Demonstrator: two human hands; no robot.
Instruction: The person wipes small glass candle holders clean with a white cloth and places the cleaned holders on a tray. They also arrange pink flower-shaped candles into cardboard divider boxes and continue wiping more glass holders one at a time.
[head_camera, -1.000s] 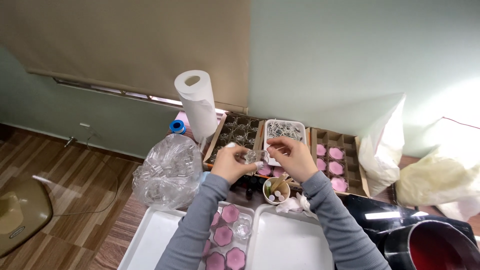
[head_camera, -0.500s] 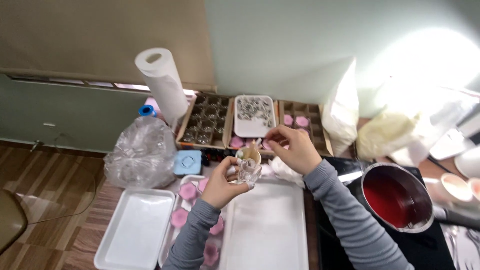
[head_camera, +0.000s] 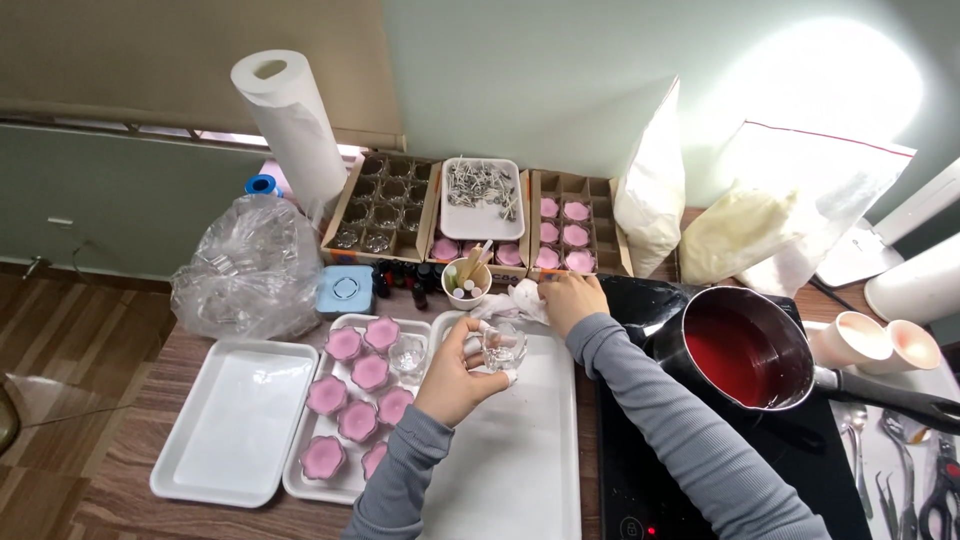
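Note:
My left hand (head_camera: 455, 375) holds a small clear glass candle cup (head_camera: 503, 345) above a white tray (head_camera: 520, 470). My right hand (head_camera: 567, 299) rests on a crumpled white tissue (head_camera: 515, 298) beside a paper cup of sticks (head_camera: 466, 281); whether its fingers pinch anything is hidden. To the left, a second white tray (head_camera: 300, 478) carries several pink flower-shaped candles (head_camera: 347, 343) and one clear empty cup (head_camera: 407, 354).
A pot of red liquid wax (head_camera: 745, 350) sits on a black cooktop (head_camera: 640, 470) at right. Cardboard boxes of glass cups (head_camera: 385, 205) and pink candles (head_camera: 575, 230), a tray of wicks (head_camera: 482, 195), a paper towel roll (head_camera: 292, 120) and bags stand behind. An empty white tray (head_camera: 235, 420) lies at left.
The view swung right and down. My left hand brought the glass cup down from the boxes to over the tray. My right hand dropped from the wick tray to the tissue.

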